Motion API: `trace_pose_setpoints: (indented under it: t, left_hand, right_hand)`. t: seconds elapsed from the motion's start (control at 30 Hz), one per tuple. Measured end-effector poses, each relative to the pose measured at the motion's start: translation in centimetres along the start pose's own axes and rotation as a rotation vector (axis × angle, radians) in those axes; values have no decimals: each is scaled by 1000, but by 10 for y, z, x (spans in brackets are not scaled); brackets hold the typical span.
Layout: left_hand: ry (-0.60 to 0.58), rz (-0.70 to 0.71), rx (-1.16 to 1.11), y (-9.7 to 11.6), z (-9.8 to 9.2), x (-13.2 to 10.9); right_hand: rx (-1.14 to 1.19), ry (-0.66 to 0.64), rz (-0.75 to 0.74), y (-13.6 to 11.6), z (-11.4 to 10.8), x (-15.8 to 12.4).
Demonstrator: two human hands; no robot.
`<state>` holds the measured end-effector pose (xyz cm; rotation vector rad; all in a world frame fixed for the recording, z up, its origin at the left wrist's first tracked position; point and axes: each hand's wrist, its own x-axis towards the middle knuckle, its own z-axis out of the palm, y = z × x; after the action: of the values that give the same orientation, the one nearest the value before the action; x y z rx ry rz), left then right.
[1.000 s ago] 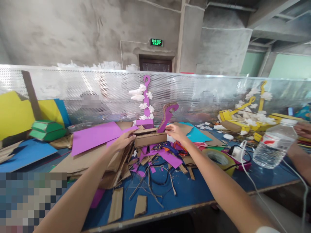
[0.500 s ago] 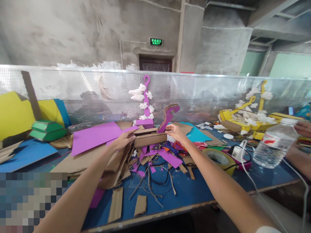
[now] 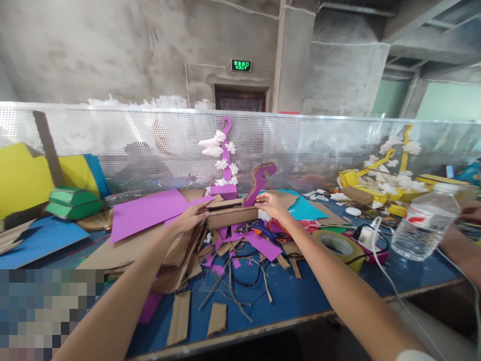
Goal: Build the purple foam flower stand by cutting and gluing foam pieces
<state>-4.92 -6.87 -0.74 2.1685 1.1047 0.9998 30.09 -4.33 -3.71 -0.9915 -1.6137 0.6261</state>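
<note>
A small brown cardboard box [image 3: 233, 219] sits raised over the scraps at the middle of the table, held between my hands. My left hand [image 3: 191, 219] has its fingers against the box's left end. At the other end my right hand [image 3: 271, 204] grips the corner, its fingertips beside the foot of a curved purple cardboard hook [image 3: 259, 184]. That hook stands up from the box's right part, leaning right. Just below the box lies a blue glue gun [image 3: 265, 231] with an orange trigger. Behind stands a purple hook-topped stand [image 3: 226, 160] with white paper flowers.
Purple sheets [image 3: 146, 214] and stacked cardboard lie left, near a green cardboard box [image 3: 74, 203]. Cardboard offcuts [image 3: 217, 319] cover the front. Right are a tape roll [image 3: 338, 246], a white plug with cable [image 3: 368, 235], a water bottle [image 3: 426, 223] and another person's arm [image 3: 460, 250].
Almost nothing differs. Both my hands stay on the box, and the purple hook's top has shifted very slightly. The other person's arm at the right has moved a little.
</note>
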Motion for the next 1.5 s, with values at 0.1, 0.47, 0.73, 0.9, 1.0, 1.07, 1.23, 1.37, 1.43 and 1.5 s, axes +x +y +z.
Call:
trace_pose_setpoints:
  t: [0.1,0.47,0.73,0.9,1.0,1.07,1.23,1.37,1.43,1.5]
  left_hand:
    - [-4,-1,-28,-2,0,0]
    - [-32,43,113,-6,0,2]
    - [-47,55,79,-8,2,3]
    - [-62,26,77,-6,2,2]
    - [-61,15,64,-7,1,2]
    - [-75,16,55,-8,1,3]
    - [-37,-32,65,-2,-1,2]
    - [1,-61,44,-1,-1,1]
    - [14,-78,26,-3,0,2]
    - [25,-82,0,-6,0,2]
  right_hand:
    - [6,-6,4,2,1,0]
    - [-67,0,-26,-6,1,-2]
    - [-49,6,17,-10,-1,-5]
    - [-55,1,54,-10,-1,-5]
    - [-60,7,48,-9,-1,-4]
    - [-62,-5,49,-8,-2,-3]
    - [-100,-145,-5,-9,-8,-7]
    - [-241,-308,-115,-10,-6,-12]
    - [-297,-288,-143,-9,-4,-13]
    - [-300,-251,-149,-6,-2,-12]
